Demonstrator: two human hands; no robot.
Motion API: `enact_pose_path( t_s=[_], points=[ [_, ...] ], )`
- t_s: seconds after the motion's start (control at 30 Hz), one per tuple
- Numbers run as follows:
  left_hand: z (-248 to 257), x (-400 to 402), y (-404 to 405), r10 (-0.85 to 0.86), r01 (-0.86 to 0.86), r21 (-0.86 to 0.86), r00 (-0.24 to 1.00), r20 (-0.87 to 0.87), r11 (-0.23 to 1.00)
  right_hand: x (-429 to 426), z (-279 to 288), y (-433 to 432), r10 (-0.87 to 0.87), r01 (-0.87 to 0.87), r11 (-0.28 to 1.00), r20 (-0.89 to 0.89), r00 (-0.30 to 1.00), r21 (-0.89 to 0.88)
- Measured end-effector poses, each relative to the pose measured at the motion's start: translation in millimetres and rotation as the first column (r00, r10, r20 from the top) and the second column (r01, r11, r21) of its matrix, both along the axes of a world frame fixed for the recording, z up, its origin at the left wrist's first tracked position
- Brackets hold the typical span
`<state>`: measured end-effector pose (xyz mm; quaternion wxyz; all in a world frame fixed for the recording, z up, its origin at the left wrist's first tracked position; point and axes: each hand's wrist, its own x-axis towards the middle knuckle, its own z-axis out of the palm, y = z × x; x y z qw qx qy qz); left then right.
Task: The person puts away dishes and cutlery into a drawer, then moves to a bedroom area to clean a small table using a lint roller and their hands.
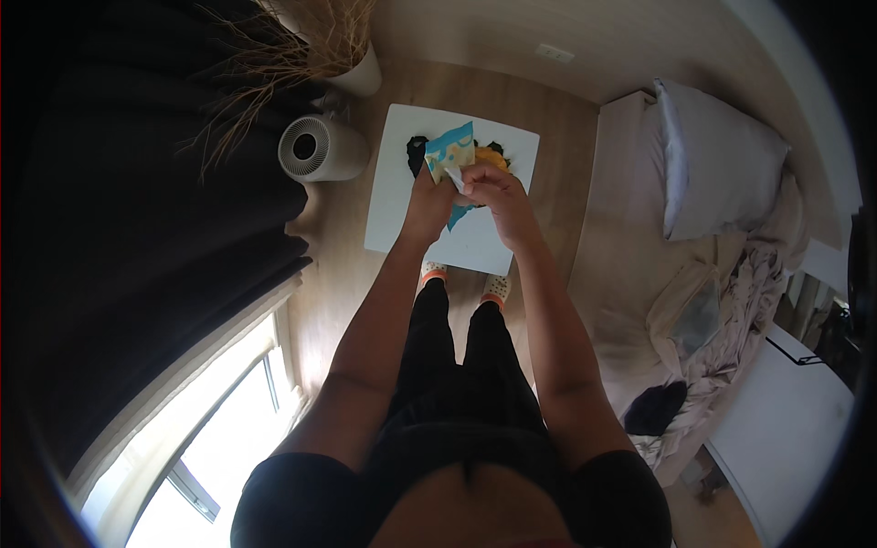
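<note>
My left hand grips a soft plastic packet with a blue and pale yellow pattern, held above a low white table. Between the fingertips of my right hand is a thin white sheet, like a wipe or tissue, lying against the packet's face. Whether part of the sheet is still inside the packet cannot be made out. Behind the packet, a black item rests on the table to the left. An orange and black item lies to the right, partly covered by my right hand.
A white round-topped air purifier and a white pot of dry branches stand left of the table. To the right is a bed with a pillow and rumpled cloth. Dark curtains hang at the left.
</note>
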<state>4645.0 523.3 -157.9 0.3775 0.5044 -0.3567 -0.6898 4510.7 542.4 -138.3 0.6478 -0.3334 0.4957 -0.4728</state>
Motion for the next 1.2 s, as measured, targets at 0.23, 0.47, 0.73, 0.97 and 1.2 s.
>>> enact_pose_path(
  t_s=[0.23, 0.47, 0.73, 0.97, 1.2],
  points=[
    [18, 7, 4, -0.259, 0.261, 0.234, 0.965, -0.041, 0.937, -19, 35, 3, -0.315, 0.328, 0.944, 0.375, 0.872, 0.030],
    [27, 5, 23, -0.428, 0.428, 0.031, 0.897, 0.109, 0.903, -29, 67, 3, -0.466, 0.480, 0.877, 0.234, 0.854, -0.006],
    [33, -7, 37, -0.483, 0.483, 0.009, 0.875, 0.022, 0.876, -21, 82, 5, -0.636, 0.442, 0.753, -0.369, 0.677, -0.487],
    [50, -35, 53, 0.099, 0.084, 0.302, 0.835, -0.542, 0.950, -11, 76, 24, -0.423, 0.212, 0.866, -0.437, 0.794, -0.453],
    [43, -58, 42, 0.204, -0.202, 0.277, 0.979, 0.023, 0.939, -22, 110, 50, -0.455, 0.245, 0.655, -0.114, 0.883, -0.715]
  ],
)
